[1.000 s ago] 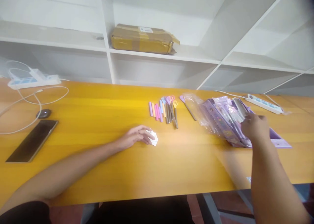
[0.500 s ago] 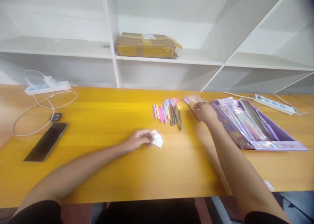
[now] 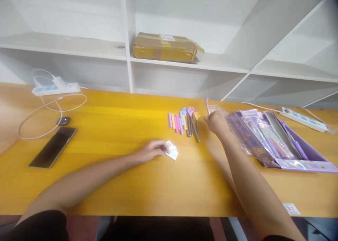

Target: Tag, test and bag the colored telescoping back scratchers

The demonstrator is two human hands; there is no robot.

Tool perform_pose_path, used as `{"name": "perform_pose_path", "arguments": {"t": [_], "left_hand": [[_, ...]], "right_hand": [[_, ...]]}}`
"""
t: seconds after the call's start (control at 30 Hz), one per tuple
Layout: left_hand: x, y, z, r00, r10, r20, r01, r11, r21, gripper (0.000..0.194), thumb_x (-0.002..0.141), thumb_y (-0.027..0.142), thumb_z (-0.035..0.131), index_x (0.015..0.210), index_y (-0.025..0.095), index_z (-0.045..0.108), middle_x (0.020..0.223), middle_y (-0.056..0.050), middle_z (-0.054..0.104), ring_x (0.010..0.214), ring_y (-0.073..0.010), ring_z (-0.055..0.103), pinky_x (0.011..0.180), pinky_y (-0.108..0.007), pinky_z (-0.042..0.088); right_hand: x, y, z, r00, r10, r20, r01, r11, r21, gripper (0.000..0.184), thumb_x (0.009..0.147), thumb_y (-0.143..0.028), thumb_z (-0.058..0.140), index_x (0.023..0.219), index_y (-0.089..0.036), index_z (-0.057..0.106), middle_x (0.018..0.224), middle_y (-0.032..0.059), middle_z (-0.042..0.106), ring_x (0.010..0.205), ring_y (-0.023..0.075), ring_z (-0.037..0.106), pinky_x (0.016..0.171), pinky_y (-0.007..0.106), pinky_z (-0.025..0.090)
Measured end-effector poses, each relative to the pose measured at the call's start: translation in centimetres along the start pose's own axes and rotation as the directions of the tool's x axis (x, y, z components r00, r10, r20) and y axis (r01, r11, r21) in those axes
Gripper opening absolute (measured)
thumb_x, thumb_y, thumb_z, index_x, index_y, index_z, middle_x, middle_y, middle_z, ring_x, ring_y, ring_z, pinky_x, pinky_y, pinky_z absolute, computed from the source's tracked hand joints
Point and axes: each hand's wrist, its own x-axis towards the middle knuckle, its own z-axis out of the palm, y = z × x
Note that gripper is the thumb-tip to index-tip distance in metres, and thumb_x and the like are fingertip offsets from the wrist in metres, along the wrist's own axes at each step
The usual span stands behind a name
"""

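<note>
My right hand (image 3: 217,123) is closed around a back scratcher; its purple head (image 3: 207,105) sticks up above my fingers, and most of its shaft is hidden. Beside that hand lies a clear plastic wrapper (image 3: 218,110). My left hand (image 3: 157,150) rests on the table with curled fingers on the left edge of some fanned white paper slips (image 3: 173,151). Between the hands and farther back lies a bunch of back scratchers (image 3: 194,126) with small coloured claw heads and metal shafts. Left of them is a row of pastel tubes (image 3: 176,122).
A purple box (image 3: 311,165) with plastic-wrapped items stands at the right. Behind it is a power strip (image 3: 303,119). At the left are a phone (image 3: 52,147), a cable and another power strip (image 3: 55,89). A taped parcel (image 3: 166,48) sits on the shelf.
My right hand has lifted and turned the purple back scratcher, so its head now points upward, apart from the wrapper. My left hand stays at the slips. The view has shifted slightly.
</note>
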Motion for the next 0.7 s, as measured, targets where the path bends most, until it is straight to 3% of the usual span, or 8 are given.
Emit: {"name": "perform_pose_path", "arguments": {"t": [0.2, 0.33, 0.47, 0.57, 0.7], "left_hand": [[0.0, 0.0, 0.0, 1.000, -0.028, -0.002, 0.028, 1.000, -0.001, 0.017, 0.074, 0.026, 0.070, 0.088, 0.017, 0.070, 0.091, -0.004, 0.068, 0.086, -0.0184, 0.059, 0.078, -0.030, 0.042], [0.1, -0.3, 0.0, 0.998, -0.054, -0.017, 0.053, 0.997, -0.047, 0.018, 0.073, 0.027, 0.071, 0.088, 0.016, 0.070, 0.086, -0.003, 0.067, 0.078, -0.0158, 0.057, 0.072, -0.028, 0.040], [0.3, -0.8, 0.0, 0.997, -0.043, -0.056, 0.036, 0.992, -0.119, 0.018, 0.073, 0.027, 0.070, 0.087, 0.016, 0.070, 0.083, -0.003, 0.065, 0.074, -0.0143, 0.055, 0.068, -0.027, 0.037], [0.3, -1.0, 0.0, 0.997, -0.058, -0.050, 0.051, 0.988, -0.144, 0.018, 0.073, 0.027, 0.071, 0.087, 0.016, 0.070, 0.080, -0.003, 0.064, 0.073, -0.0144, 0.055, 0.068, -0.027, 0.037], [0.1, -0.9, 0.0, 0.997, -0.061, -0.050, 0.054, 0.991, -0.120, 0.017, 0.074, 0.027, 0.071, 0.087, 0.016, 0.070, 0.083, -0.003, 0.066, 0.073, -0.0139, 0.056, 0.068, -0.027, 0.039]], "right_hand": [[-2.2, -9.4, -0.1, 0.983, -0.153, 0.104, 0.140, 0.982, 0.128, 0.038, 0.108, -0.042, 0.041, 0.127, -0.012, 0.053, 0.102, 0.0178, 0.076, 0.085, 0.0244, 0.071, 0.074, 0.030, 0.048], [-3.6, -13.9, 0.2, 0.953, -0.233, 0.195, 0.209, 0.969, 0.135, 0.034, 0.108, -0.043, 0.044, 0.119, -0.014, 0.059, 0.094, 0.0149, 0.076, 0.087, 0.0242, 0.074, 0.083, 0.031, 0.051], [-4.3, -16.1, 0.7, 0.953, -0.222, 0.204, 0.206, 0.974, 0.097, 0.040, 0.108, -0.041, 0.044, 0.124, -0.010, 0.063, 0.114, 0.0246, 0.075, 0.110, 0.0309, 0.073, 0.096, 0.037, 0.051], [-4.4, -16.9, 1.1, 0.956, -0.204, 0.211, 0.185, 0.977, 0.105, 0.044, 0.109, -0.042, 0.041, 0.124, -0.009, 0.066, 0.116, 0.0264, 0.074, 0.115, 0.0327, 0.072, 0.099, 0.039, 0.051], [-4.5, -17.6, 0.4, 0.947, -0.225, 0.228, 0.184, 0.965, 0.186, 0.033, 0.102, -0.036, 0.054, 0.113, -0.009, 0.069, 0.116, 0.0271, 0.074, 0.117, 0.0343, 0.070, 0.097, 0.038, 0.050]]}}
